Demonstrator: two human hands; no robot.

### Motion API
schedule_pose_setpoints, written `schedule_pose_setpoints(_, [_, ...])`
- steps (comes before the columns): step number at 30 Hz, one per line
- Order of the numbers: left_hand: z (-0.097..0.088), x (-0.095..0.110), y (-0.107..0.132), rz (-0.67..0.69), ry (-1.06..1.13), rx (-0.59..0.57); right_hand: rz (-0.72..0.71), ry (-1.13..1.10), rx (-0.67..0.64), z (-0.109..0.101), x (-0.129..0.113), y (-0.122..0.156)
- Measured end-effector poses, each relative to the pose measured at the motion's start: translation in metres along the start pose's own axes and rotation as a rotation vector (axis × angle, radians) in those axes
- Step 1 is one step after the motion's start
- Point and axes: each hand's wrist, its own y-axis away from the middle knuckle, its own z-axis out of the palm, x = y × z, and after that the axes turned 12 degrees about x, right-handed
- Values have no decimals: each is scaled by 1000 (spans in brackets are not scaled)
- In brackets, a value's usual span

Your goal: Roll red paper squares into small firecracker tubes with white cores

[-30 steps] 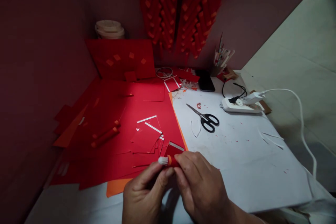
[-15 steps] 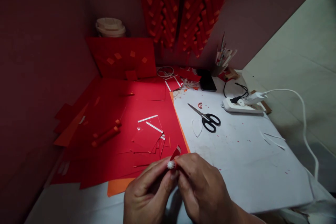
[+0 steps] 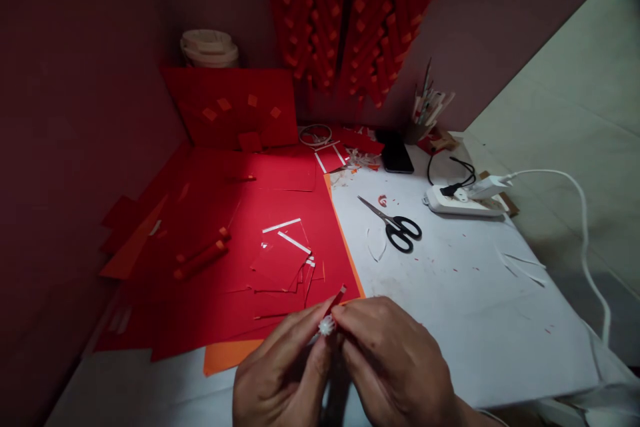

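Both hands meet at six o'clock on the bench, fingertips pinched together on one small rolled red paper tube with a white frilled end (image 3: 327, 324). The left hand (image 3: 285, 373) has its grip closed, thumb and forefinger nipping the tube from the left; the right hand (image 3: 395, 363) has its grip likewise closed on the tube's right side, knuckles uppermost. A narrow red strip rises from the tube toward one o'clock. The tube is held just above the near edge of the large red paper sheet (image 3: 240, 213). Black-handled scissors (image 3: 395, 227) lie well apart at one o'clock on the white bench covering (image 3: 475, 307).
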Motion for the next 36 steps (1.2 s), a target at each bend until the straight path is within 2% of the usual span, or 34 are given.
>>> schedule_pose_setpoints(5, [-1,-1,-1,30,-8,-6,56,-72,-4,1,0,0])
schedule_pose_setpoints(13, [-4,-9,-1,35,-53,-63,289,-178,-41,1,0,-6])
schedule_pose_setpoints(21, [-5,-12,-2,24,-46,-93,437,-235,-107,3,-1,-4])
schedule_pose_setpoints(27, [-8,-13,-3,-82,-38,-177,517,-244,-170,4,-1,-3])
schedule_pose_setpoints(36, [-3,-21,-5,-129,-37,-166,555,-283,-231,3,-5,-5])
